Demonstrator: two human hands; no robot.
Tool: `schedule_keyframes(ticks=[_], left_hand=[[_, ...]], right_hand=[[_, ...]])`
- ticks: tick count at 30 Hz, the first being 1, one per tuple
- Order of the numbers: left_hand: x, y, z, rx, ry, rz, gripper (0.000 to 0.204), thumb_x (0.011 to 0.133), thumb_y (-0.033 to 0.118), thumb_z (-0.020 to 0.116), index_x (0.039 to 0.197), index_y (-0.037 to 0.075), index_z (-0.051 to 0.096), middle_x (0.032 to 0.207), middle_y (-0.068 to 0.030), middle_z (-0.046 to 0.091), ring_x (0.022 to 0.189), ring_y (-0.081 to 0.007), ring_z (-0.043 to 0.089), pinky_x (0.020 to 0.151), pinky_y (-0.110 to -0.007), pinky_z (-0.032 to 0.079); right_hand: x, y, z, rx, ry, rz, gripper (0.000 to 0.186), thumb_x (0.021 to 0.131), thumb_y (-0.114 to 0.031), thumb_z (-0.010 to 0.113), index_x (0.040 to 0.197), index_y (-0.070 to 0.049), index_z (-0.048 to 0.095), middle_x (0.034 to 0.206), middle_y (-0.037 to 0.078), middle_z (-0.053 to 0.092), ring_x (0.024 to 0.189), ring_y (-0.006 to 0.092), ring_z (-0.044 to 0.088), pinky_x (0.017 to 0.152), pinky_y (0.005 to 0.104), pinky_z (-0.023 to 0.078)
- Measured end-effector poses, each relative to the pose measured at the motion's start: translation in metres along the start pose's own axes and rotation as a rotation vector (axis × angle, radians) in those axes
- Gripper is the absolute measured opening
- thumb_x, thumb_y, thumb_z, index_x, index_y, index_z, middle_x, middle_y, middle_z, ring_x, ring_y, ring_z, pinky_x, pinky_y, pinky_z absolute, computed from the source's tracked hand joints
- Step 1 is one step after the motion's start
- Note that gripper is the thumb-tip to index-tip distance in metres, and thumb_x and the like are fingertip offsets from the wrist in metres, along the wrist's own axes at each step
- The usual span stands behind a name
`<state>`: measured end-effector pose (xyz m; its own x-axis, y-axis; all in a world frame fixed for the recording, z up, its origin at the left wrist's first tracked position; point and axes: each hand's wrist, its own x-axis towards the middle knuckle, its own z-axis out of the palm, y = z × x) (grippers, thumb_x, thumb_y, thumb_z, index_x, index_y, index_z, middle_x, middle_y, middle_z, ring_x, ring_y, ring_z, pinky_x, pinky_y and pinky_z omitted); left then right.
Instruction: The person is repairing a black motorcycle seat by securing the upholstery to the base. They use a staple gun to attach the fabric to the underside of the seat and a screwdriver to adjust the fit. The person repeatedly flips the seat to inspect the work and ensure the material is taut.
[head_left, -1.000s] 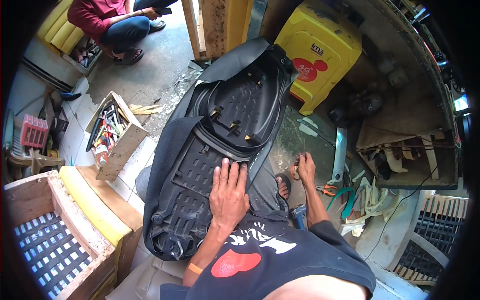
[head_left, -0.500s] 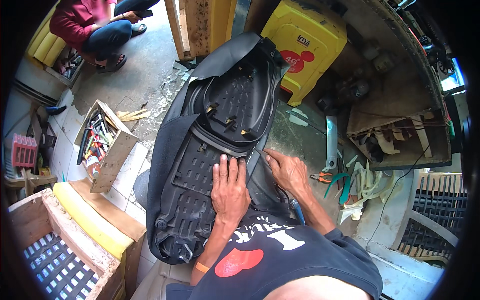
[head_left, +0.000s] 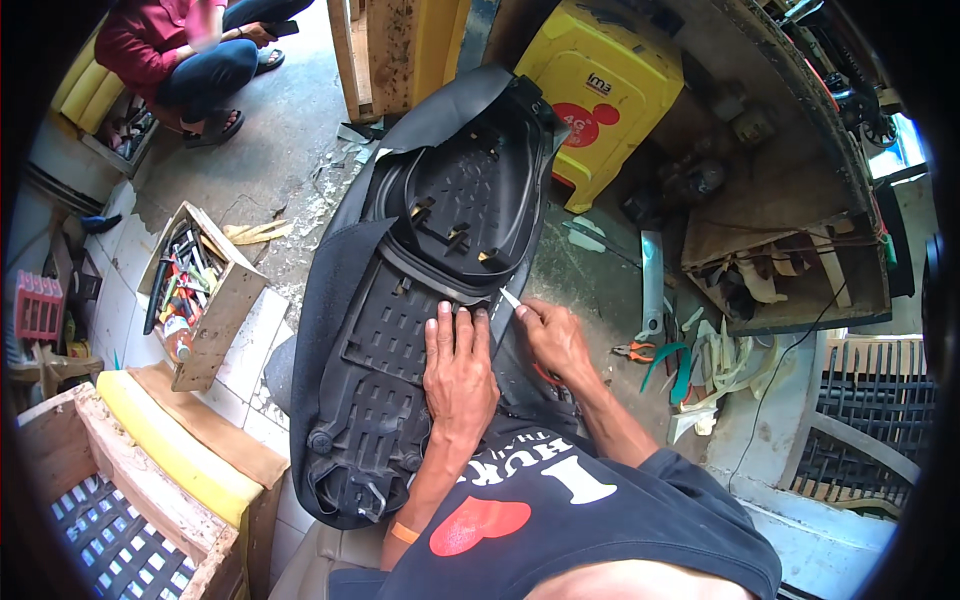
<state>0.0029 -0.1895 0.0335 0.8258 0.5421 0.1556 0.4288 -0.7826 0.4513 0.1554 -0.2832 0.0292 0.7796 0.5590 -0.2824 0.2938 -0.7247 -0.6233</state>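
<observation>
An overturned motorcycle seat (head_left: 385, 340) lies lengthwise before me, its ribbed black plastic base facing up. Black cover material (head_left: 335, 300) stands loose along its left side and folds over the far end. My left hand (head_left: 461, 375) rests flat on the base, fingers stretched toward the raised rim of the deep far section. Just right of it, my right hand (head_left: 553, 340) grips a small knife; its pale pointed blade (head_left: 510, 297) sticks out past thumb and forefinger at the seat's right edge. The knife's handle is mostly hidden in the fist. A bit of red shows below that hand.
A wooden tool box (head_left: 215, 300) stands left, beside a yellow-padded wooden frame (head_left: 180, 450). Beyond the seat is a yellow plastic stool (head_left: 600, 90). Orange-handled pliers (head_left: 634, 351) and pale scraps (head_left: 735, 365) lie right. Another person (head_left: 190, 60) squats at the far left.
My right hand has shifted slightly down and left and turned, so the pale blade now shows clearly. My left hand stays flat on the base. The view has shifted slightly.
</observation>
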Motion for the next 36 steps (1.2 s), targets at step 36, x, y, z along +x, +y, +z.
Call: schedule_keyframes(ticks=[36], left_hand=[[-0.011,-0.005,0.017,0.030,0.102,0.093,0.068,0.077,0.004,0.073,0.145,0.000,0.062,0.147,-0.0205,0.058,0.151,-0.0421,0.045,0.128,-0.052,0.032]], right_hand=[[-0.024,-0.050,-0.032,-0.572,0.139,-0.141,0.029,0.096,-0.023,0.059,0.113,-0.011,0.079,0.084,0.031,0.073,0.078,0.0477,0.074,0.073,0.0574,0.059]])
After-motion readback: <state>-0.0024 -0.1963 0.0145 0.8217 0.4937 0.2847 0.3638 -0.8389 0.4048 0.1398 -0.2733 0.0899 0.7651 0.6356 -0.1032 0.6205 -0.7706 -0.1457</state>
